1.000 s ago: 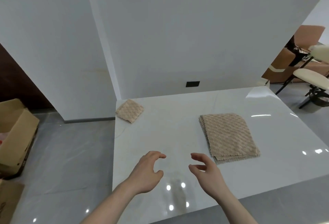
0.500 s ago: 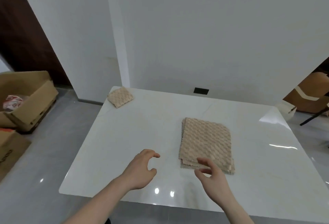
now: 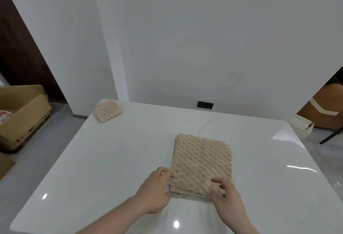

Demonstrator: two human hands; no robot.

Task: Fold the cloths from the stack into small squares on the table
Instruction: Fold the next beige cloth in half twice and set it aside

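Head view: a person's two bare hands meet the near edge of a stack of beige cloths (image 3: 202, 161) on a glossy white table (image 3: 111, 159). The left hand (image 3: 155, 194) sits at the stack's near-left corner, fingers curled and touching the cloth edge, though whether they have pinched a layer cannot be told. The right hand (image 3: 225, 199) rests at the near-right corner, fingers spread and bent over the top cloth, thumb at the scalloped edge; it is not visibly clamped on anything.

The stack lies directly ahead of both hands, stretching away from them toward the wall, its long axis running roughly front to back with a slight lean to the right. Both hands are about equally close, one at each near corner, so lifting the top cloth looks like a two-handed job: peel the near edge up and draw it off toward the body or to the open tabletop left of the left hand.

One folded square (image 3: 108, 110) already sits far ahead and to the left of the left hand, near the table's far corner, well apart from the stack. Several layers show at the stack's near edge, suggesting most of the work remains. A cardboard box (image 3: 22, 111) stands on the floor well off to the left.
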